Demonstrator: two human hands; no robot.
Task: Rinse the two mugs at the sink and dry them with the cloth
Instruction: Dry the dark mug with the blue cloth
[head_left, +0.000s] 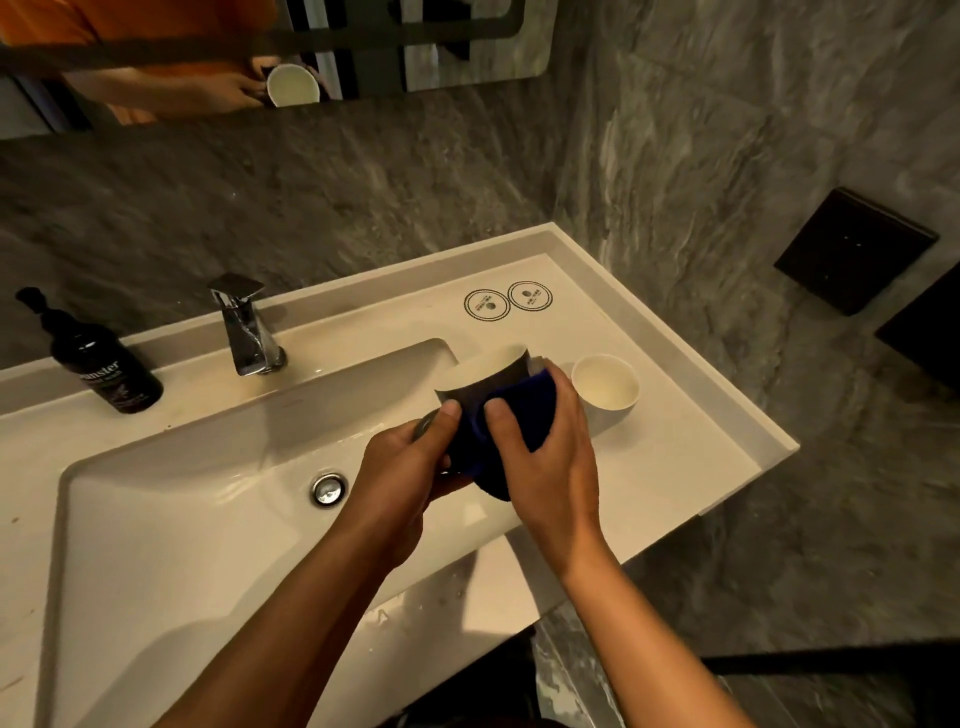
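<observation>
Both hands' grip closed on one mug (480, 376) above white counter (649, 457); right presses cloth (511, 415).

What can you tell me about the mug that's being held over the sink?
The held mug is dark outside and pale cream inside, likely glazed ceramic. It is tilted, mouth facing up and away. The left hand has a grip near its base and handle; the right hand presses a dark blue cloth against its side. It hangs above the basin's right edge, apart from the second mug.
</observation>
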